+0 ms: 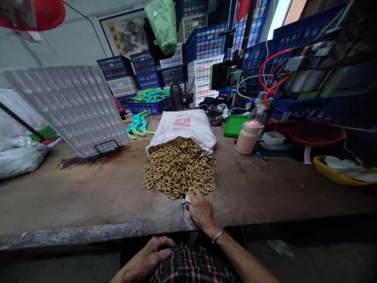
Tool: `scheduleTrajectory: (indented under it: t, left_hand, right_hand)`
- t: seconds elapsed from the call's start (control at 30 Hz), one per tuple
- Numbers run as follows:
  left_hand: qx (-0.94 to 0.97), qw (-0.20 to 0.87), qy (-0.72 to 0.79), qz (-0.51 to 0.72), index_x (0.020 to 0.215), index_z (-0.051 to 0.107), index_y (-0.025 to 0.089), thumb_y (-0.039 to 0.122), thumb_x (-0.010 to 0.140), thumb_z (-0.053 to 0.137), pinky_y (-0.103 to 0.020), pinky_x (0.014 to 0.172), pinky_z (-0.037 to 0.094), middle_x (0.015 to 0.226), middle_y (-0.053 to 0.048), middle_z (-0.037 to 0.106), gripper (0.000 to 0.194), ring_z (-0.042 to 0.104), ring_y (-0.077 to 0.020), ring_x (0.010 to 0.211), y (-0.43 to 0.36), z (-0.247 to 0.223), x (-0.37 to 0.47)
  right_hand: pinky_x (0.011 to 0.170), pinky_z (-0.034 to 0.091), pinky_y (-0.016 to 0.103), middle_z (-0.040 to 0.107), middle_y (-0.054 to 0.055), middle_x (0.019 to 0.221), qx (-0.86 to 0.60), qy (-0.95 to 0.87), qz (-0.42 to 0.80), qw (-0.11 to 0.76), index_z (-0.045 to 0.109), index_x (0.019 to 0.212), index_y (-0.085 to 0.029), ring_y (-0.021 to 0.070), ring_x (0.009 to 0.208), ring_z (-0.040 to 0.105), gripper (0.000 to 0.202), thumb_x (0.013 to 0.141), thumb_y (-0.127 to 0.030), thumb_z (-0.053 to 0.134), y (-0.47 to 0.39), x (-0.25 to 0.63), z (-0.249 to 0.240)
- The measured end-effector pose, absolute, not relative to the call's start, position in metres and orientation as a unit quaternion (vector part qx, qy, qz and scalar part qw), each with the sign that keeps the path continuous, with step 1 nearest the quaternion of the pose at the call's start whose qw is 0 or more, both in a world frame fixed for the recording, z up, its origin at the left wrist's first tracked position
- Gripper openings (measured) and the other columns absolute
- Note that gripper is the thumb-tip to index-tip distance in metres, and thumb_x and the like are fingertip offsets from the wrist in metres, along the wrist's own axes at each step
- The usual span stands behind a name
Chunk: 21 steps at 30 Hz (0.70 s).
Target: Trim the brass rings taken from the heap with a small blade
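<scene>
My right hand [202,209], with a silver bracelet at the wrist, is at the near edge of a heap of gold-coloured rings [179,169]. Its fingers are closed around a small white and black piece [186,199], too small to name. One ring lies right at its dark tip. The heap spills from the mouth of a white sack [184,122] with red print, lying on the table. Below the table edge, my left hand [154,251] rests on the plaid cloth [191,263] over my lap, fingers loosely extended and holding nothing.
A clear ribbed plastic panel [70,106] leans on a black wire stand at left. A pink bottle [247,136], green tray [235,125] and yellow tray [338,175] stand at right. Behind are stacked crates [204,41] and a machine [309,74] with orange hoses.
</scene>
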<state>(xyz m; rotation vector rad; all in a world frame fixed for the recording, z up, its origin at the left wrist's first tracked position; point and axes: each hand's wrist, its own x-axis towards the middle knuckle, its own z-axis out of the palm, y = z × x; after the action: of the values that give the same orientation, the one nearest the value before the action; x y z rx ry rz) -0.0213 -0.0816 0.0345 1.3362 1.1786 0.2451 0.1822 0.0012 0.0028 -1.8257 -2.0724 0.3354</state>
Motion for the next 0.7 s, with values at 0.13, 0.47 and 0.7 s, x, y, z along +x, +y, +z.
scheduleTrajectory:
  t: [0.13, 0.47, 0.7]
  left_hand:
    - [0.539, 0.640, 0.507, 0.210, 0.095, 0.061, 0.017, 0.040, 0.079, 0.050, -0.028, 0.073, 0.041, 0.086, -0.003, 0.062, 0.031, 0.054, -0.0176, 0.081, -0.065, 0.062, -0.002]
    - [0.684, 0.414, 0.439, 0.410, 0.114, 0.053, 0.019, 0.021, 0.083, 0.045, -0.030, 0.074, 0.045, 0.087, -0.005, 0.060, 0.033, 0.055, -0.0141, 0.075, -0.013, 0.019, 0.029]
    - [0.706, 0.420, 0.406, 0.401, 0.098, 0.063, 0.018, 0.021, 0.083, 0.046, -0.033, 0.080, 0.045, 0.091, -0.008, 0.066, 0.022, 0.060, -0.0174, 0.084, -0.014, 0.018, 0.038]
  right_hand:
    - [0.065, 0.037, 0.022, 0.060, 0.004, 0.098, -0.620, -0.720, 0.168, 0.263, 0.058, 0.100, -0.024, 0.0155, 0.082, 0.057, 0.033, 0.074, -0.011, 0.043, 0.004, 0.186, -0.005]
    - [0.040, 0.027, 0.019, 0.042, -0.008, 0.052, -0.561, -0.467, 0.545, 0.413, 0.051, 0.071, -0.019, 0.0058, 0.041, 0.035, 0.013, 0.069, -0.032, 0.052, 0.003, 0.182, 0.015]
    - [0.033, 0.011, 0.016, 0.037, -0.012, 0.050, -0.487, -0.318, 0.722, 0.375, 0.045, 0.071, -0.019, 0.0003, 0.032, 0.018, 0.018, 0.062, -0.031, 0.056, -0.005, 0.180, 0.024]
